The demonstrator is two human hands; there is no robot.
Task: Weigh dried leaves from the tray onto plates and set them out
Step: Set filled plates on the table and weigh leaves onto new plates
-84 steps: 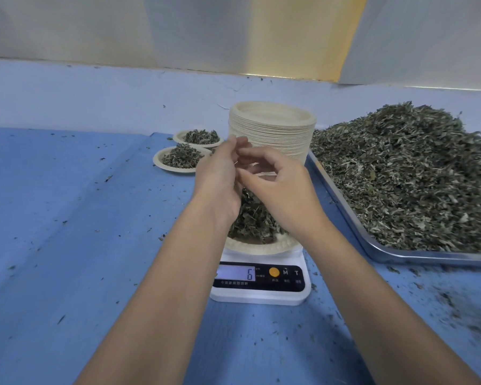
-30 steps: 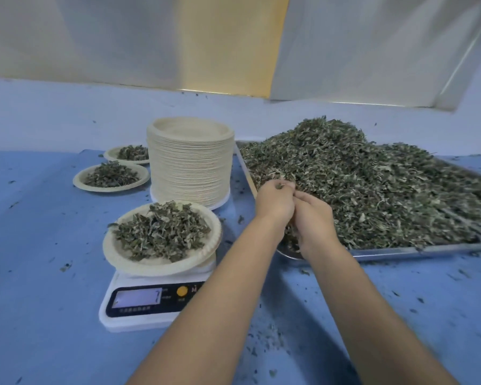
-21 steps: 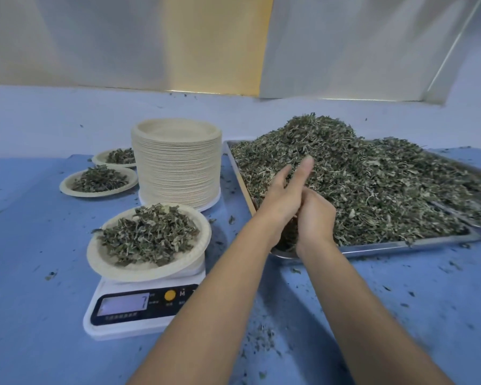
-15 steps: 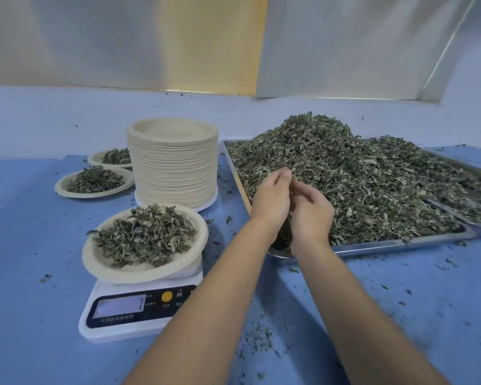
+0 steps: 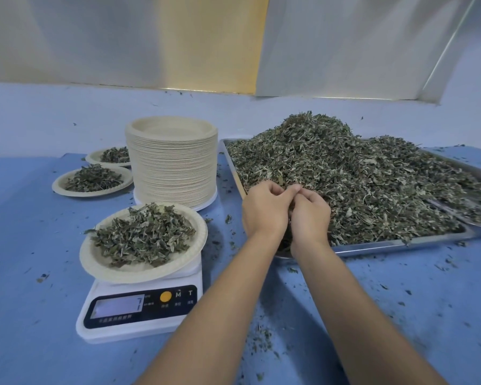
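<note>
Both hands sit together at the near-left corner of the tray (image 5: 400, 243), over the edge of the heap of dried leaves (image 5: 358, 173). My left hand (image 5: 264, 211) and right hand (image 5: 311, 216) are knuckles-up and touching. All fingers are curled inward, and the fingertips (image 5: 295, 188) of the two hands meet above the pile. The palms face away from me. Dark leaf shows in the gap between the hands, so I judge they are closed on a small gathered pinch; how much, I cannot tell.

What matters for the coming move is the plate (image 5: 139, 275) on the scale (image 5: 139, 315). It lies to the left of the hands and a little nearer to me, apart from the tray, with bare blue table (image 5: 225, 273) between. It already carries a mound of leaves. The left hand is the nearer one to it, so any top-up travels leftward across that gap. The tray's long side runs off to the right, away from the scale.

Behind the scale stands the stack of empty plates (image 5: 172, 168), and two filled plates (image 5: 92, 182) lie to its left.
</note>
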